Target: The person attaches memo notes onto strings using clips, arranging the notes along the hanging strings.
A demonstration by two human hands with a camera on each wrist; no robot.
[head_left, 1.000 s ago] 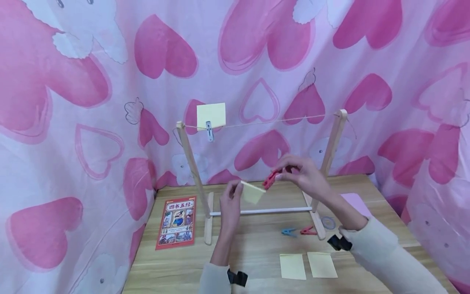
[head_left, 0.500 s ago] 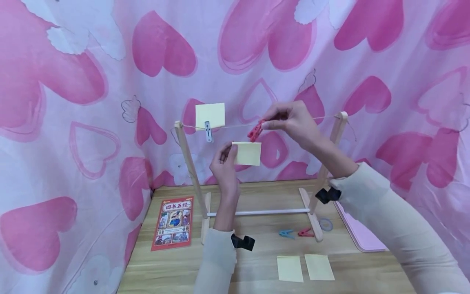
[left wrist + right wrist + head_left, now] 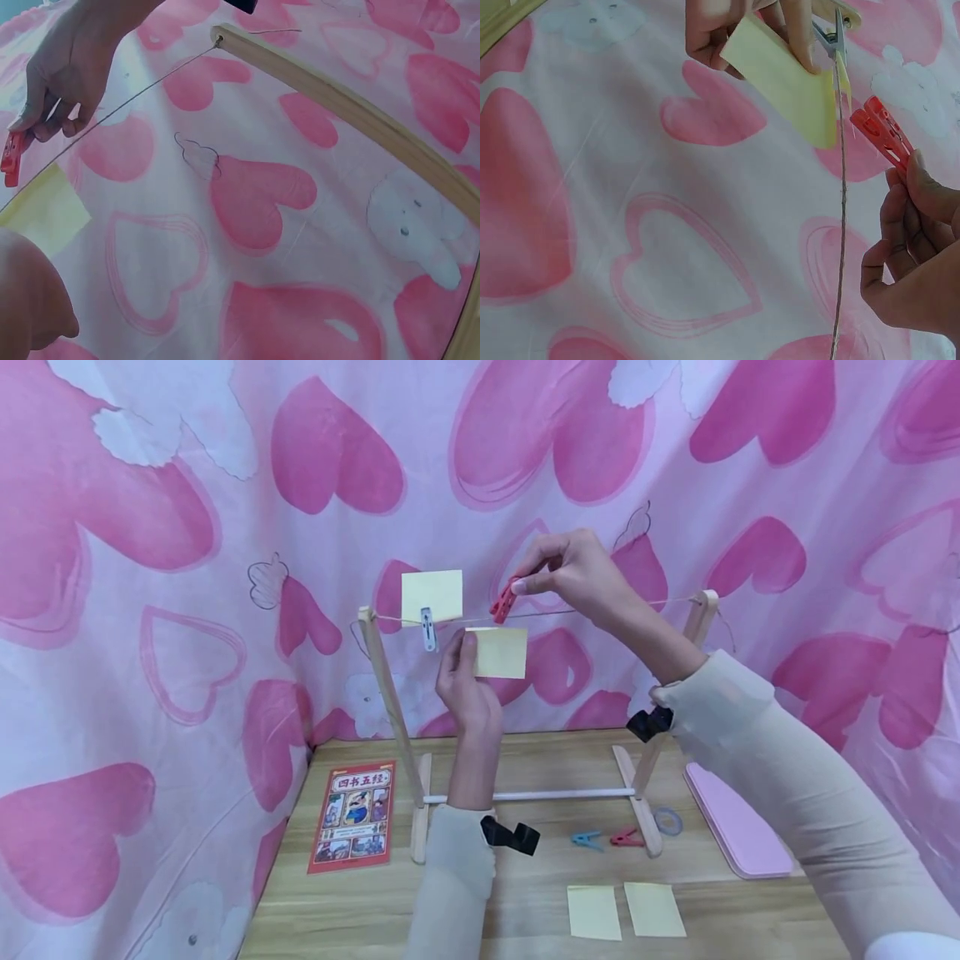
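Observation:
My left hand pinches a yellow sticky note by its left edge, just below the string in the head view. Above the note, the thumb and fingers of my right hand pinch a red clothespin by its handle end, its tip pointing down at the string. In the right wrist view the clothespin is apart from both note and string. To the left, a pale blue clothespin holds another yellow note on the string.
The string spans a wooden frame with a left post and right post. On the table lie a red book, blue clothespin, red clothespin, tape roll, two yellow notes and a pink flat object.
Both hands have risen from low over the table to the string. The note has turned to face the camera, and the red clothespin has come up and left above it.

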